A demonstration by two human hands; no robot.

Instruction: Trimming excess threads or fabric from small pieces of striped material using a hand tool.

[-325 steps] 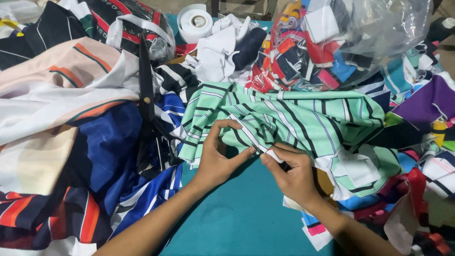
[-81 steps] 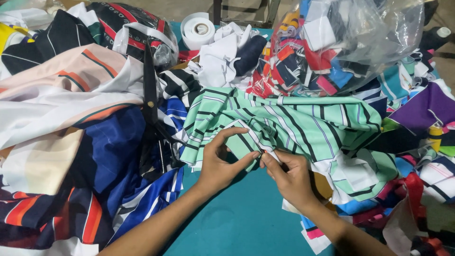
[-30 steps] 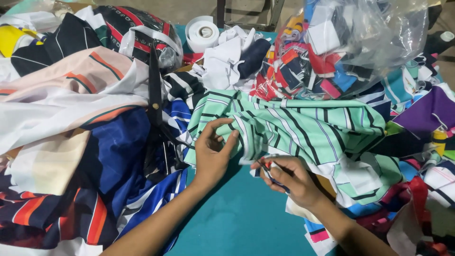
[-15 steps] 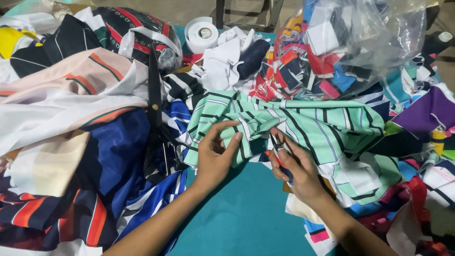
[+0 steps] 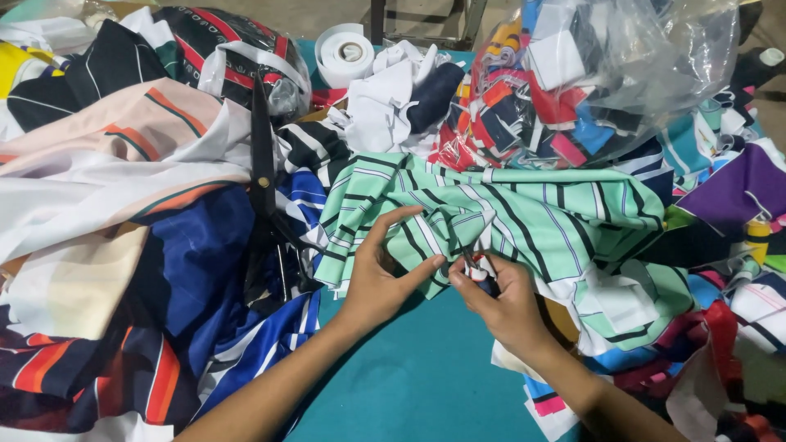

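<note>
1. Since the earliest frame, both hands have drawn closer together and the mint-green striped fabric (image 5: 508, 221) has been bunched into a fold between them, where it lay flatter before.
2. Nearest, on the bare teal tabletop (image 5: 409, 385), the left hand (image 5: 381, 274) pinches the folded edge of the fabric, thumb stretched out under it and fingers curled over the top.
3. Just right of it, the right hand (image 5: 512, 307) is closed around a small red-and-dark tool (image 5: 481, 274), probably a thread snipper, its tip touching the fabric's edge; how far its blades are open I cannot tell.
4. Judging by this, the work goes best if the left hand keeps the fold taut and the tool nips only stray thread, clear of the weave and the thumb.
5. The fabric lies mid-table, spreading right and farther from the hands.
6. One pair of black-handled scissors (image 5: 264, 164) lies on the piled garments (image 5: 123, 245) at left.
7. Farther off stand one white tape roll (image 5: 344, 53) and, at far right, one clear plastic bag of coloured scraps (image 5: 606, 74).
8. Two hands, one tool held.
</note>
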